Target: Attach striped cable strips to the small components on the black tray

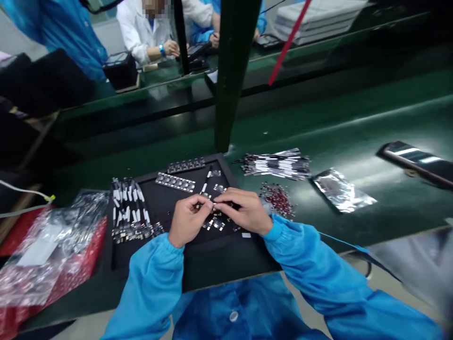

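My left hand (190, 218) and my right hand (245, 208) meet over a black tray (161, 192), thumbs and fingertips pinched together. What they pinch is too small and hidden to name. Small loose circuit boards (217, 223) lie just under my fingers. A strip of joined circuit boards (175, 182) rests farther back in the tray, and a second board strip (186, 165) lies at its back edge. On the tray's left side are rows of black-and-white flat cables (129, 208) with small boards at their near ends.
Right of the tray lie a bundle of flat cables (276, 164), a pile of tiny dark red parts (278, 199), a silver bag (341, 190) and a phone (421, 160). Plastic and red bubble wrap (53, 255) sit at left. A green post (235, 75) rises behind; co-workers sit beyond.
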`<state>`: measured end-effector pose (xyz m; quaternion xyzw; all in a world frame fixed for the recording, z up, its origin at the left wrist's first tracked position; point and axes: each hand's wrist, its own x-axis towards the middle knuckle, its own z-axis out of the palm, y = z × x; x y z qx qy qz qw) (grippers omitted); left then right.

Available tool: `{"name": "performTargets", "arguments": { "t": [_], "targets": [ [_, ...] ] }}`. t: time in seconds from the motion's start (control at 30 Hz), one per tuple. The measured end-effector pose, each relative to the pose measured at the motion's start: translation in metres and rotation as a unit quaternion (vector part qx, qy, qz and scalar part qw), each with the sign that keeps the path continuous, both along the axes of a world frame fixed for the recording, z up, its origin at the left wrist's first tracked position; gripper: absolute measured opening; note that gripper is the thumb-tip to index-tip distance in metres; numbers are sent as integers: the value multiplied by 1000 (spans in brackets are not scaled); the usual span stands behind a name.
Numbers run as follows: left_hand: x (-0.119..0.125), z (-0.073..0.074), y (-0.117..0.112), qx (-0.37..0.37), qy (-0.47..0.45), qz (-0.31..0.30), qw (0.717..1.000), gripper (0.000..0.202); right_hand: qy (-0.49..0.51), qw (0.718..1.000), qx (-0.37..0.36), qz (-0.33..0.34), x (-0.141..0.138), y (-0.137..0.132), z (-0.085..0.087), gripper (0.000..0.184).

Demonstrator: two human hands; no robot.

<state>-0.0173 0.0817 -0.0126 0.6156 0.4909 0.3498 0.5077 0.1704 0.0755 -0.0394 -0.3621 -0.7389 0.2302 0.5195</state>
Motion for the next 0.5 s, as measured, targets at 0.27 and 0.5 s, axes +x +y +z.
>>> {"name": "performTargets", "arguments": {
  "t": [0.27, 0.5],
  "targets": [
    [2, -2, -2, -23, -55, 10, 998, 18, 8, 998, -68, 9, 1, -5, 2, 6],
    [5, -1, -1, -91, -147, 41, 984, 28, 5, 994, -105, 1, 2, -5, 3, 7]
  ]
}}
